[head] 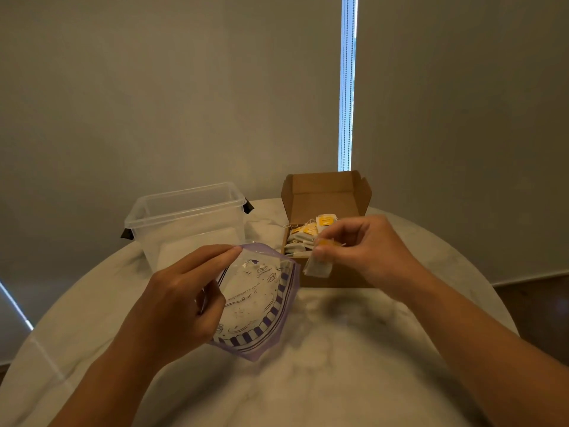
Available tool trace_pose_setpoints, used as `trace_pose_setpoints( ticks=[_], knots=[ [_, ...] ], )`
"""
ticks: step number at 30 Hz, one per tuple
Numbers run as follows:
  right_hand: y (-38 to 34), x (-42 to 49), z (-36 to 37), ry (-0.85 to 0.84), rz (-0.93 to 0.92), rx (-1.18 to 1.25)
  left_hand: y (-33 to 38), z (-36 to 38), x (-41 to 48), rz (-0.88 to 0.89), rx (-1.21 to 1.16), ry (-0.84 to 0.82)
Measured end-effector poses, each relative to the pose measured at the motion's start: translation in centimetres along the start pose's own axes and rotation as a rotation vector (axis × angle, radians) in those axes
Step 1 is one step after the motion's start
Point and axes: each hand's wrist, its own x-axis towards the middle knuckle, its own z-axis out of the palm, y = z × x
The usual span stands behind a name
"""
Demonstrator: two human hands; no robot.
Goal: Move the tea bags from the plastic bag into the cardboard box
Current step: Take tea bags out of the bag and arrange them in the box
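Observation:
My left hand [181, 300] holds a clear plastic bag [261, 303] with purple print by its open top edge, lifted off the table. The bag looks flat, with only specks inside. My right hand [366, 245] pinches a white tea bag [317, 268] with a yellow tag between thumb and fingers, just in front of the open cardboard box [326, 192]. Several tea bags [304, 235] with yellow tags lie piled in the box. Its lid stands open at the back.
A clear plastic tub [184, 223] with black clips stands left of the box. Everything sits on a round white marble table [323, 365]. Grey blinds hang behind, with a bright gap above the box.

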Motion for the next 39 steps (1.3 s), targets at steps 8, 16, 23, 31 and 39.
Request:
trace_pose_setpoints(
  ticks=[8,16,23,31,39],
  knots=[
    [2.4,7.2,-2.3,0.171,0.044,-0.106,-0.1,0.0,0.0,0.016,-0.029,0.055],
    [4.5,10.6,-1.8,0.12,0.034,-0.442,-0.5,0.1,-0.1,0.02,-0.045,0.087],
    [5.1,10.8,-1.4,0.124,-0.026,-0.695,-1.1,-0.4,-0.2,0.037,-0.091,0.149],
    [5.1,9.8,-1.5,0.105,-0.033,-0.618,-1.8,-1.2,-0.5,0.04,-0.143,0.206],
    [4.4,6.1,0.0,0.175,-0.126,-0.626,-2.2,-1.3,-0.5,0.022,-0.17,0.211]
  ],
)
